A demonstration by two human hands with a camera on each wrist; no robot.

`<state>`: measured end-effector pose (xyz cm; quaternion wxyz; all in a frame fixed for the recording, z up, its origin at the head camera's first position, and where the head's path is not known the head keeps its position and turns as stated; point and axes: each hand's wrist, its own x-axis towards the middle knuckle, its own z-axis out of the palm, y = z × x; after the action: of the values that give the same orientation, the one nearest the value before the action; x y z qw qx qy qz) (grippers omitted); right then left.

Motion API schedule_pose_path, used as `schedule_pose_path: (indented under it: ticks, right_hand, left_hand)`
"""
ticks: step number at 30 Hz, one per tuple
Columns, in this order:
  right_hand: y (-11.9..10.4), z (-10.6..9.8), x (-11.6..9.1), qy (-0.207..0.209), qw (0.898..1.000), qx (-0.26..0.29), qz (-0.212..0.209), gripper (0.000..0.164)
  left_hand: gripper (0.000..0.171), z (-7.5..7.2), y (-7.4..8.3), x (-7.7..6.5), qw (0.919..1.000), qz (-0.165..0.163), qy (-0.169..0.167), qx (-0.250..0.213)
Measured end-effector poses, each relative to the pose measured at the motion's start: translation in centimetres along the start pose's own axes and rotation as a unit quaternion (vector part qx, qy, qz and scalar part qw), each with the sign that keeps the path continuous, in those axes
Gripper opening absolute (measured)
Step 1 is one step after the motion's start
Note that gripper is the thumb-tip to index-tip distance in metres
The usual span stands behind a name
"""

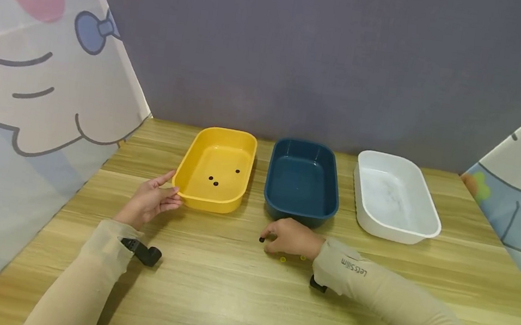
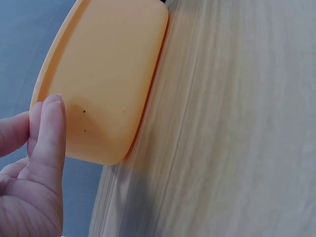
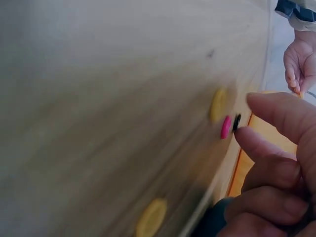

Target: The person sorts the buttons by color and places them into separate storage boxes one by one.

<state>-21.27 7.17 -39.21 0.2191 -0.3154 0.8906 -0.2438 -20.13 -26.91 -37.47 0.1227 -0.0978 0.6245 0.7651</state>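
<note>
Pink button (image 3: 225, 127) only wrist-visible

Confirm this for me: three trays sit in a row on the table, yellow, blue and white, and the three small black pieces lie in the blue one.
Not quite. The three trays do sit in a row, but the black pieces lie in the yellow tray, not the blue tray, whose floor shows nothing in it. The head view shows this.
</note>
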Motion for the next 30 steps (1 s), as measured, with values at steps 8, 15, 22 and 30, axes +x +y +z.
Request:
schedule_pose_path:
  ticks: [8, 15, 22, 30]
  right_hand:
    - [-0.9, 0.2, -0.5, 0.013, 0.995, -0.095, -0.04, 0.015]
    - [-1.7, 0.7, -0.7, 0.02, 0.976, -0.189, -0.102, 0.012]
    - [-2.0, 0.8, -1.3, 0.018, 0.955, -0.262, -0.142, 0.012]
    - [-1.8, 0.9, -1.8, 0.029, 0.937, -0.284, -0.199, 0.014]
  left_hand:
    - [0.068, 0.2, 0.0, -0.1, 1.0, 0.0, -0.002, -0.002]
    - [0.068, 0.1, 0.2, -0.2, 1.0, 0.002, -0.002, -0.006]
    - [0.068, 0.1, 0.1, -0.1, 1.0, -0.005, 0.0, -0.007]
    - [0.068, 0.2, 0.1, -0.2, 0.9999, -0.006, -0.001, -0.008]
